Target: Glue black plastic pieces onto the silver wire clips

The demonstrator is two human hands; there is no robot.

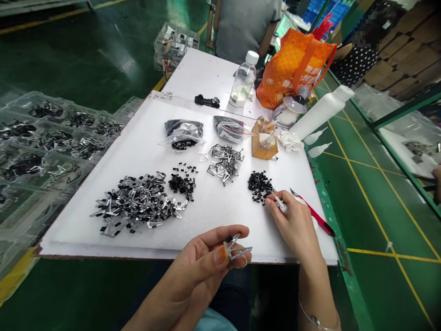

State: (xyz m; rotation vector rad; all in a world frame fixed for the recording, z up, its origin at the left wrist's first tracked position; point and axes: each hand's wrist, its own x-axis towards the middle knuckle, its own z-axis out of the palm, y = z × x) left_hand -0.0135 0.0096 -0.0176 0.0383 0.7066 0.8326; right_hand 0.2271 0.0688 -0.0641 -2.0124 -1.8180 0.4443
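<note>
Near the table's front edge, my left hand [210, 262] is closed, pinching a bent metal clip [236, 250] between thumb and fingers. The clip is V-shaped, and a small black piece [228, 238] shows at its upper end. My right hand [292, 218] is closed around a small white tapered dropper [280, 203]. Its fingertips are at the lower right of a pile of small black caps [259, 185]; whether they also touch a cap, I cannot tell. Bare metal clips [225, 163] lie farther back. To the left is a large heap of clips with black ends [138, 202].
A red craft knife [322, 220] lies beside my right wrist. Behind stand a wooden box [264, 145], a white bottle [325, 112], a clear bottle [243, 80] and an orange bag [292, 69]. Compartment trays [51, 133] line the left. Other people sit beyond the table.
</note>
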